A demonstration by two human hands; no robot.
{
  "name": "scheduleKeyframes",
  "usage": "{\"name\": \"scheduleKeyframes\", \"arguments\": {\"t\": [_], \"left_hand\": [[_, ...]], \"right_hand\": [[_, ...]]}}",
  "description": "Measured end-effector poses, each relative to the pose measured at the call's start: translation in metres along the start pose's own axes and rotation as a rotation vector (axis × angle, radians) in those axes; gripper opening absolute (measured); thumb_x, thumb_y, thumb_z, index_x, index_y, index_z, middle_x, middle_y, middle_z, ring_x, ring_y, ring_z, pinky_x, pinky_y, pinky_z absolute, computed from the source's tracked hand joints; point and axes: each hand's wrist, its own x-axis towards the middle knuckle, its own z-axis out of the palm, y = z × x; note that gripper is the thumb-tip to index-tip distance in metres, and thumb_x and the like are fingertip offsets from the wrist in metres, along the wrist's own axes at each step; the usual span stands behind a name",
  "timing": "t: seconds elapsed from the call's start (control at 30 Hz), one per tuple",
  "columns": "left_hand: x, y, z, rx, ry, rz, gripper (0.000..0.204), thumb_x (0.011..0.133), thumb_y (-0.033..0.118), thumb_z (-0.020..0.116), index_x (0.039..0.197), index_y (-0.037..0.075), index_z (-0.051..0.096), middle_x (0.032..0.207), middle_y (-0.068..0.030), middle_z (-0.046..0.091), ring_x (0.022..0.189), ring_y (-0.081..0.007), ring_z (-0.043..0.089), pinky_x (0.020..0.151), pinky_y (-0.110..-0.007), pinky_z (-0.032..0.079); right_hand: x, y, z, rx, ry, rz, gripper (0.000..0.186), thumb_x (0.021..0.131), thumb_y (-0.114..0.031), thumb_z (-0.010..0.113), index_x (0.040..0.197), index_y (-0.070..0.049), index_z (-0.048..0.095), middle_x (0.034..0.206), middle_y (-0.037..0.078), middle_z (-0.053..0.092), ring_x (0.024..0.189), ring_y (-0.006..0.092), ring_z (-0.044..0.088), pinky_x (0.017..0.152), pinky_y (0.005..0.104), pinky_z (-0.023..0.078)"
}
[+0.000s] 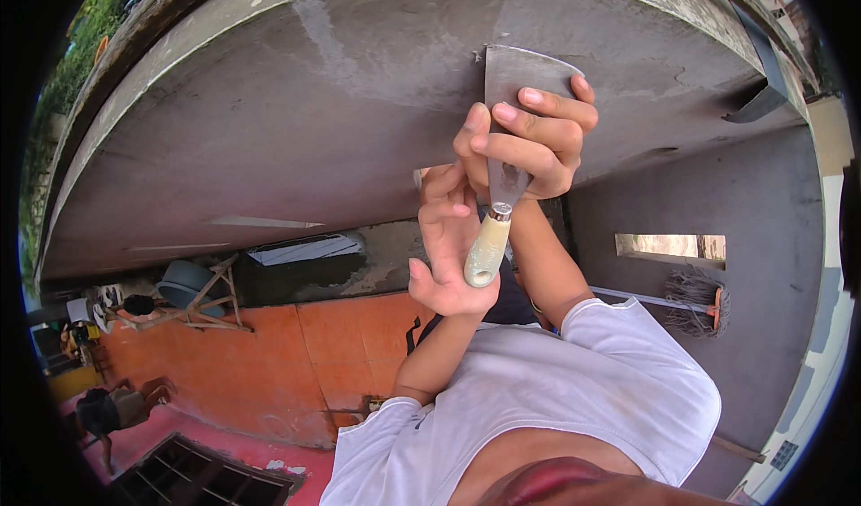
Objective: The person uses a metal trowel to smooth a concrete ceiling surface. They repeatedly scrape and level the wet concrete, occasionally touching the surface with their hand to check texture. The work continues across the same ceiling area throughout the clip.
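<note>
My right hand [538, 138] is wrapped around the blade of a putty knife [525, 66], with its fingers bent over the metal from the right. The wide blade points up and its top edge lies close to a grey plastered surface [377, 102]; whether it touches cannot be told. Below hangs the pale, worn handle with a hole at its end, in front of my left palm. My left hand [453, 273] has its thumb stretched out and its fingers apart and loosely bent. Its fingertips are near the right hand, partly hidden behind it.
An orange wall [269, 362] runs along the left, beside a wooden stand [215, 304] bearing a grey-blue basin [184, 282]. At the right are a stringy mop [695, 301], a slot opening [673, 248] and a bent dark strip [762, 84]. Another person [117, 412] is at the lower left.
</note>
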Motion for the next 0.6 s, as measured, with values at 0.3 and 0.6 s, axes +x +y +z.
{"name": "scheduleKeyframes", "arguments": {"t": [0.3,0.6], "left_hand": [[0.002,0.001,0.001,0.003,0.004,0.025,0.066,0.091,0.062,0.026,0.111,0.006,0.056,0.143,-0.0217,0.044,0.135,-0.0386,0.036,0.112,-0.054,0.025],[0.0,0.004,-0.011,-0.01,0.005,0.019,0.068,0.092,0.063,0.024,0.112,0.006,0.055,0.14,-0.0245,0.047,0.133,-0.0382,0.038,0.111,-0.055,0.025]], "right_hand": [[0.002,0.003,0.002,0.016,0.015,-0.028,0.03,0.062,-0.005,0.081,0.07,-0.032,0.068,0.078,-0.013,0.057,0.094,0.0114,0.059,0.106,0.0435,0.039],[-0.004,-0.004,0.0,-0.101,-0.026,-0.032,0.034,0.073,-0.006,0.08,0.075,-0.032,0.059,0.081,-0.012,0.054,0.093,0.0129,0.058,0.103,0.0447,0.041]]}}
